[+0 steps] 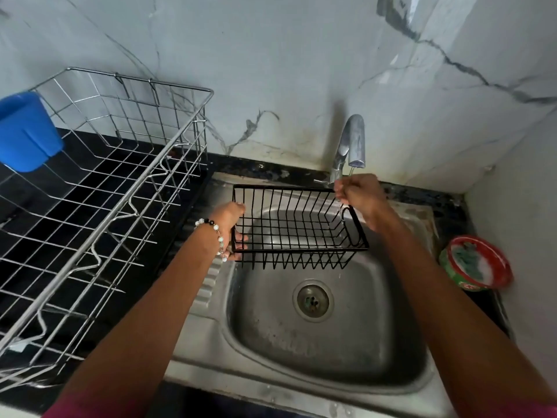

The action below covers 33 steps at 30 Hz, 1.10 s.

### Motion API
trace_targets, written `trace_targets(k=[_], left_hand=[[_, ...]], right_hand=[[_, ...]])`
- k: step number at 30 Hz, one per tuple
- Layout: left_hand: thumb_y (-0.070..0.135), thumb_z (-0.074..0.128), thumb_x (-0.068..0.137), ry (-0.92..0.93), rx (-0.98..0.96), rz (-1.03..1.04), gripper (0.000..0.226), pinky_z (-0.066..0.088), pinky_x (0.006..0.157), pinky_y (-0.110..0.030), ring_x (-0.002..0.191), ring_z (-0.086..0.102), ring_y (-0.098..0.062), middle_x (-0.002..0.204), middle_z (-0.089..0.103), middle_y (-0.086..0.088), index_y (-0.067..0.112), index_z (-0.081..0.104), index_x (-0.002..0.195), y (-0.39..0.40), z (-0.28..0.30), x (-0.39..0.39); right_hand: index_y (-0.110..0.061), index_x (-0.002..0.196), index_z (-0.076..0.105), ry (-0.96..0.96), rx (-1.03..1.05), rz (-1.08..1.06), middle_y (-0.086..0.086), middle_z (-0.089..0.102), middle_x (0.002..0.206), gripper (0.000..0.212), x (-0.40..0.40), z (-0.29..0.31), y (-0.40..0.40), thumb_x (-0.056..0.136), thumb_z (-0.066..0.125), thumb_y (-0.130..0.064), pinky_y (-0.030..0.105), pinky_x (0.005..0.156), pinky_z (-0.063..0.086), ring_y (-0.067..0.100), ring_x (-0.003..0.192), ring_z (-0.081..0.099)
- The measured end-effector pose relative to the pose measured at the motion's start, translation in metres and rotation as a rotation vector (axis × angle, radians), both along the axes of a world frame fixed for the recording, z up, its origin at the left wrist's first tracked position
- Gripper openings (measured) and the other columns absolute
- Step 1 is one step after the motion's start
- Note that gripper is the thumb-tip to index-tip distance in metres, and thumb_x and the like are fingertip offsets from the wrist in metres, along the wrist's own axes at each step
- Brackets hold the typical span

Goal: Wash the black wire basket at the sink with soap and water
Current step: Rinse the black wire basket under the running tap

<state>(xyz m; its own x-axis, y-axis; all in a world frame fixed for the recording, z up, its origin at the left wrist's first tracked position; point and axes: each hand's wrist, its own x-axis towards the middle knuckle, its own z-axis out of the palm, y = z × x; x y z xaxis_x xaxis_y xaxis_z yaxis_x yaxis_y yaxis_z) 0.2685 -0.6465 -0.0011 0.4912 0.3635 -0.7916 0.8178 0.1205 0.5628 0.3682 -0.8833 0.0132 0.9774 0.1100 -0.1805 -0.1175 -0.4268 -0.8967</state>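
The black wire basket (297, 227) is held level over the steel sink (325, 336), right under the tap (351, 146). My left hand (230, 227), with a bead bracelet on its wrist, grips the basket's left end. Curled fingers of my right hand (360, 196) hold the far right corner of the basket's rim, just under the spout. A thin trickle of water falls from the spout past that hand. Drops fall from the basket's underside toward the drain (313, 300).
A large steel dish rack (99, 188) stands on the black counter to the left, with a blue plastic cup (25, 131) hung on its far left side. A round red and green soap tub (476, 262) with a scrubber and foam sits right of the sink. Marble wall behind.
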Motion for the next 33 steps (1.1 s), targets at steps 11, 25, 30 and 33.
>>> trace_targets(k=[11,25,30,33], left_hand=[[0.044,0.050,0.096,0.009,0.031,0.029,0.054,0.046,0.098,-0.051,0.123,0.053,-0.035,0.139,0.053,-0.017,0.010,0.045,0.137,0.013,-0.018,-0.005],[0.046,0.050,0.098,0.030,0.034,0.056,0.031,0.050,0.074,-0.043,0.081,0.060,-0.029,0.100,0.062,-0.013,0.016,0.052,0.096,0.004,-0.024,-0.006],[0.040,0.051,0.099,-0.009,0.034,0.084,0.023,0.046,0.059,-0.038,0.076,0.058,-0.027,0.103,0.060,-0.014,0.018,0.050,0.100,-0.001,-0.020,-0.009],[0.043,0.053,0.097,-0.017,0.035,0.076,0.025,0.048,0.067,-0.044,0.087,0.060,-0.031,0.113,0.063,-0.016,0.021,0.052,0.108,-0.001,-0.018,-0.014]], right_hand=[[-0.005,0.131,0.047,-0.447,-0.876,0.564,0.017,0.051,0.132,0.047,0.060,-0.048,0.039,0.085,0.059,-0.009,0.042,0.106,0.038,0.031,0.123,0.047],[-0.012,0.093,0.066,0.116,0.120,0.019,0.003,0.069,0.099,0.010,0.067,-0.040,0.030,0.086,0.062,-0.006,0.035,0.088,0.051,0.020,0.102,0.063],[-0.004,0.082,0.061,0.320,0.637,-0.199,0.014,0.066,0.104,0.019,0.052,-0.028,0.011,0.091,0.048,0.007,0.034,0.085,0.048,0.017,0.083,0.063],[-0.001,0.079,0.060,0.310,0.598,-0.258,0.013,0.064,0.093,0.024,0.039,-0.016,0.010,0.088,0.043,0.015,0.026,0.075,0.051,0.012,0.068,0.060]])
